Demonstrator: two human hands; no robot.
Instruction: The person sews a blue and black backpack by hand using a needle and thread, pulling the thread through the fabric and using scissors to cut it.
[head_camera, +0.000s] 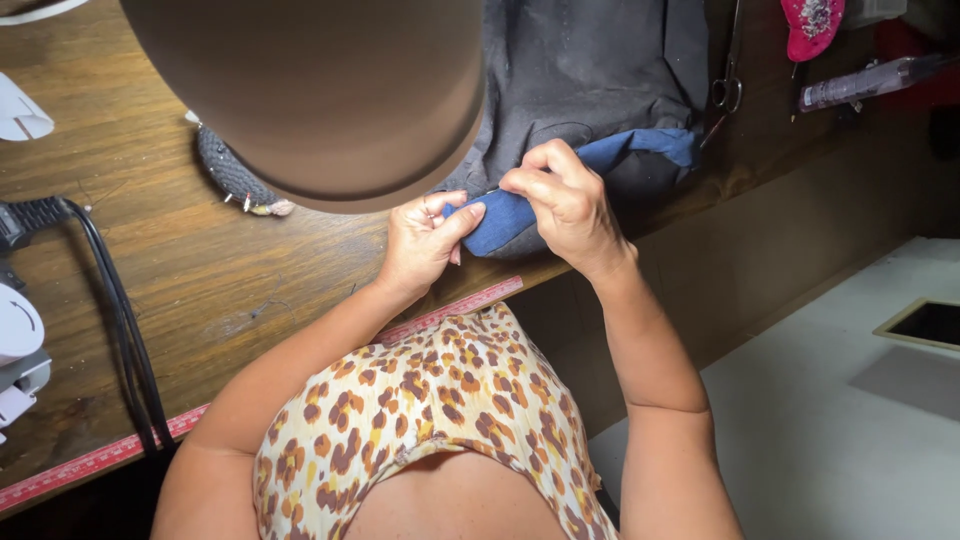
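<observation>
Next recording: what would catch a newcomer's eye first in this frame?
Probably the big brown lampshade filling the top of the view, over the wooden table. Just below it, at the table's edge, the left hand and right hand pinch a folded blue cloth. Dark grey fabric lies behind.

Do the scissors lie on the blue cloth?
No, the scissors lie on the table beside the dark cloth, apart from the blue cloth.
</observation>
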